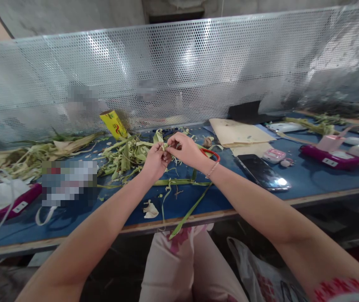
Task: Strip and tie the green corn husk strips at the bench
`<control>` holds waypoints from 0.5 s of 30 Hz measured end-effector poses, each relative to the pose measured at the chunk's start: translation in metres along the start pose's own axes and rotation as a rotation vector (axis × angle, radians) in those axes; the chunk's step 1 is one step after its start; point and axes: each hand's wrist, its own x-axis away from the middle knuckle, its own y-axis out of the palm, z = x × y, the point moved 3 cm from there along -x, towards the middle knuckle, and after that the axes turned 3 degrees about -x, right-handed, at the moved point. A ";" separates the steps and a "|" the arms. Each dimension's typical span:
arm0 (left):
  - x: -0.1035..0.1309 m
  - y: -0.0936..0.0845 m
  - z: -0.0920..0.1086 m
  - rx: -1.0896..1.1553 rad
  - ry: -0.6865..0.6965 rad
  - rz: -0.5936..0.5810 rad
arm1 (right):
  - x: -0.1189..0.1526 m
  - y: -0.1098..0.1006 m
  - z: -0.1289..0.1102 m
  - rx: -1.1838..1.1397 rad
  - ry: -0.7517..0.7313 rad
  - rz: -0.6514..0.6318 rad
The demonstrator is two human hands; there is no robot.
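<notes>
Above the middle of the blue table (135, 197), my two hands meet with their fingertips pinched together. My left hand (156, 162) and my right hand (185, 151) both hold a small pale green plant piece (165, 147), mostly hidden by the fingers. Behind and left of them spreads a tangled pile of pale green leaf strips (122, 157). Under my right wrist shows a red loop (212, 154), like a scissors handle. Long green strips (188, 214) lie below the hands, one hanging over the table edge. A cream scrap (150, 210) rests nearby.
A perforated metal screen (179, 67) closes off the back. At the right are a phone (261, 172), tan paper (240, 132), a pink case (273, 155) and a purple power strip (330, 158). A yellow box (113, 124) and another purple strip (12, 204) are at the left.
</notes>
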 end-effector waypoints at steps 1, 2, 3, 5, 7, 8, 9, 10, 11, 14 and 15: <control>0.000 0.000 0.000 0.008 0.025 0.012 | 0.000 0.001 0.000 -0.028 0.020 0.021; 0.000 0.001 0.000 0.016 0.049 0.020 | 0.000 0.002 0.000 -0.061 0.044 0.039; 0.001 0.001 -0.001 0.022 0.071 0.025 | 0.000 0.003 0.001 -0.102 0.073 0.052; 0.001 0.001 0.000 0.022 0.114 0.027 | 0.000 0.005 0.003 -0.202 0.143 0.066; 0.001 0.001 0.001 0.003 0.149 0.019 | -0.001 0.008 0.005 -0.303 0.210 0.075; 0.001 0.001 0.001 -0.011 0.163 0.011 | -0.001 0.009 0.005 -0.349 0.242 0.084; 0.001 0.001 0.001 -0.026 0.176 0.003 | 0.000 0.010 0.005 -0.394 0.271 0.094; 0.002 0.000 0.001 -0.043 0.191 -0.004 | 0.000 0.011 0.005 -0.439 0.295 0.104; 0.002 0.000 0.001 -0.062 0.207 -0.006 | 0.001 0.012 0.004 -0.485 0.314 0.113; 0.002 -0.003 0.000 -0.151 0.267 0.007 | 0.003 0.015 0.002 -0.577 0.324 0.135; 0.002 -0.004 0.000 -0.189 0.292 0.016 | 0.003 0.016 0.001 -0.579 0.313 0.142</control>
